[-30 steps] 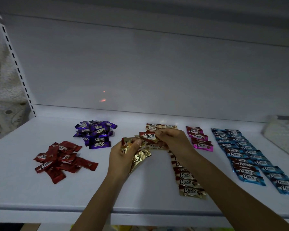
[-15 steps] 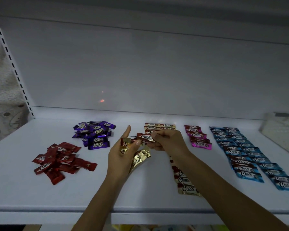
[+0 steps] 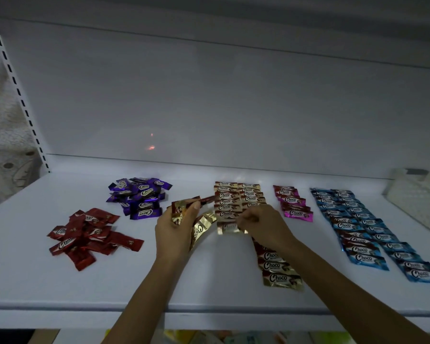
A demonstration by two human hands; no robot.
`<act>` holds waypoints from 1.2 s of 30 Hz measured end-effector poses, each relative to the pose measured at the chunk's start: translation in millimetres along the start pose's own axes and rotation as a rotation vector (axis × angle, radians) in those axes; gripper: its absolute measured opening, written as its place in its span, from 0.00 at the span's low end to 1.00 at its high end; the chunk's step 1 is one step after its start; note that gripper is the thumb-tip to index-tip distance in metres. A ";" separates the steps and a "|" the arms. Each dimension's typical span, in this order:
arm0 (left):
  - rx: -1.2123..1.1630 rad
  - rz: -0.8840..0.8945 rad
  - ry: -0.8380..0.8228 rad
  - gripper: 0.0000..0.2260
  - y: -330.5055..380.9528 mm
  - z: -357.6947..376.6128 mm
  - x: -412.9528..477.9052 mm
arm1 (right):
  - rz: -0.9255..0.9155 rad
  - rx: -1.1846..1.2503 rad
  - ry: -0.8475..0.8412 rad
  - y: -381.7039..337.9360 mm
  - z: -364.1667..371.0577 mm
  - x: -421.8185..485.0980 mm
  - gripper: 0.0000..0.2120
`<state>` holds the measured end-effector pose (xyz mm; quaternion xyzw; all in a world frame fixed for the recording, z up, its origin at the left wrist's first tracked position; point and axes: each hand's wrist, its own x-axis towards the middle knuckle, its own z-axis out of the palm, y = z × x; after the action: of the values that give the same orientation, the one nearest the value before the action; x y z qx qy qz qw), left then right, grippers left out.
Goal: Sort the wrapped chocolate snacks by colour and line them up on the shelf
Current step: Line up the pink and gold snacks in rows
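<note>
Mid-frame, our right hand [image 3: 261, 223] seemingly pinched a gold foil-wrapped snack [image 3: 227, 227], lying crosswise just below the gold column [image 3: 227, 201]; our left hand [image 3: 175, 230] clutched gold spares [image 3: 201, 229].

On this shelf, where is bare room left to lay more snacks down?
The shelf is bare in front of the red pile up to its front edge, and at the left, behind that pile and beside the purple pile. From the gold rows past the pink row to the blue rows it is crowded, gaps narrow.
</note>
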<state>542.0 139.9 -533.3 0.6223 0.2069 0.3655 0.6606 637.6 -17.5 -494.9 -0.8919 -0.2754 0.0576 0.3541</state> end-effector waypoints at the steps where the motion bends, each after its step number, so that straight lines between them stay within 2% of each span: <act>1: -0.011 -0.002 0.011 0.06 0.5 0.0 0.2 | 0.014 -0.087 -0.019 3.5 3.1 0.2 0.05; 3: -0.023 -0.005 0.021 0.07 1.0 -0.5 -0.2 | 0.017 -0.210 0.021 7.4 7.1 2.8 0.05; 7: -0.006 -0.013 0.011 0.10 1.2 -0.9 -1.7 | -0.040 -0.297 0.110 5.8 11.2 12.3 0.06; 15: -0.010 -0.005 -0.044 0.07 -0.8 -1.6 -1.1 | -0.093 -0.344 0.167 11.7 14.6 28.2 0.03; 16: -0.012 -0.009 -0.052 0.07 -1.2 -1.1 -0.6 | -0.119 -0.290 0.195 11.7 14.6 28.6 0.04; 18: -0.029 -0.017 -0.073 0.06 -0.9 -0.4 -0.4 | -0.171 0.053 0.211 5.5 11.9 26.2 0.06; 20: -0.043 -0.010 -0.109 0.04 0.2 -0.1 -0.5 | -0.244 0.394 0.094 -6.7 6.1 20.6 0.09; 21: -0.034 -0.001 -0.124 0.03 0.3 0.0 -0.3 | -0.297 0.428 0.007 -10.9 4.1 18.1 0.12; 23: -0.042 0.020 -0.146 0.04 0.2 0.0 -1.0 | -0.388 0.287 -0.086 -19.2 4.5 14.2 0.14; 25: -0.075 0.028 -0.166 0.05 0.1 -0.5 -1.0 | -0.402 0.233 -0.034 -23.8 7.3 14.6 0.10; 28: -0.097 0.034 -0.165 0.07 -0.8 -1.0 -0.5 | -0.237 0.502 -0.006 -29.2 3.7 15.8 0.06; 31: -0.123 0.016 -0.123 0.08 -1.9 -1.1 1.8 | -0.151 0.550 -0.054 -25.2 -2.2 14.9 0.06; 34: -0.121 0.025 -0.073 0.09 -3.3 -1.2 4.2 | -0.142 0.468 -0.027 -17.1 -8.4 7.1 0.06; 36: -0.137 0.028 -0.051 0.08 -3.2 -1.2 4.9 | -0.218 0.303 0.048 -10.4 -8.9 -5.5 0.06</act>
<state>545.0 144.4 -535.7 0.5876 0.1555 0.3720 0.7016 631.0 -19.6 -481.9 -0.7942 -0.3502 0.0384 0.4950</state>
